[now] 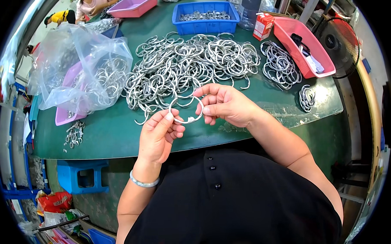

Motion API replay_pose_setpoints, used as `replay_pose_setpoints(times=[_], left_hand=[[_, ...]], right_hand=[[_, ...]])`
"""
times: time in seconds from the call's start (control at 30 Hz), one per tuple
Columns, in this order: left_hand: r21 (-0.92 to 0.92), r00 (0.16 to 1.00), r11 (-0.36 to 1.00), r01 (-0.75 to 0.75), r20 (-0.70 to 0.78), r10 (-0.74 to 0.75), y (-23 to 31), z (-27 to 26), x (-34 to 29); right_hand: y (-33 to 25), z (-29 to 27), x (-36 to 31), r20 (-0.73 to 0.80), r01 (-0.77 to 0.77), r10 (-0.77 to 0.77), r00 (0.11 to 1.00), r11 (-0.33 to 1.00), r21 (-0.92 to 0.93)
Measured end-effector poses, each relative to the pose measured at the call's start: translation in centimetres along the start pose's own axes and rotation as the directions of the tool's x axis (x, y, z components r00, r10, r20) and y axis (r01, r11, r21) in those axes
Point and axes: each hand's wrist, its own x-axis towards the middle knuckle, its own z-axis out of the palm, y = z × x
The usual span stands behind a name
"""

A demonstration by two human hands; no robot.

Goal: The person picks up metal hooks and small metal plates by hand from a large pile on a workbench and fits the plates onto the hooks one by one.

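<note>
Between both hands, just above the table's near edge, is a large silver metal ring (181,122). My left hand (156,138) pinches its left side between thumb and fingers. On the opposite side, the thumb and index finger of my right hand (227,106) close on the ring. A small white bit (191,119) shows at the ring's lower edge; I cannot tell what it is. Right beyond my fingers spreads a big heap of similar silver rings (184,58), some of them seemingly with a gap.
Smaller ring piles (282,65) lie to the right on the green table (183,144). A plastic bag (79,61) covers a pink basin at left, near small metal rings (75,135). Behind stand a blue bin (207,27) and pink basket (303,53); a fan (337,41) is at right.
</note>
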Motion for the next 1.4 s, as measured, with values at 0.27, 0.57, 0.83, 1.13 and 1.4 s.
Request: replay_pose_setpoints(times=[0.27,0.57,0.83,1.13,1.4], left_hand=[[0.018,1.000,1.000,-0.014,-0.014,0.014,0.1,0.2,-0.2],[0.080,0.997,0.994,-0.071,-0.007,0.072,0.1,0.6,-0.4],[0.151,0.991,0.980,-0.132,0.005,0.133,0.1,1.0,-0.7],[0.187,0.984,0.966,-0.178,0.031,0.175,0.0,1.4,-0.9],[0.173,0.989,0.974,-0.146,0.006,0.147,0.0,1.2,-0.8]], right_hand=[[0.1,0.3,0.0,-0.006,0.012,-0.012,1.000,1.000,-0.020],[-0.1,0.6,-0.1,-0.022,0.032,-0.032,0.999,0.999,-0.032],[0.0,0.6,-0.1,-0.028,0.044,-0.045,0.999,0.997,-0.063],[0.0,1.0,-0.2,-0.076,0.057,-0.071,0.995,0.985,-0.165],[-0.2,1.0,-0.3,-0.101,0.011,-0.025,0.995,0.991,-0.135]])
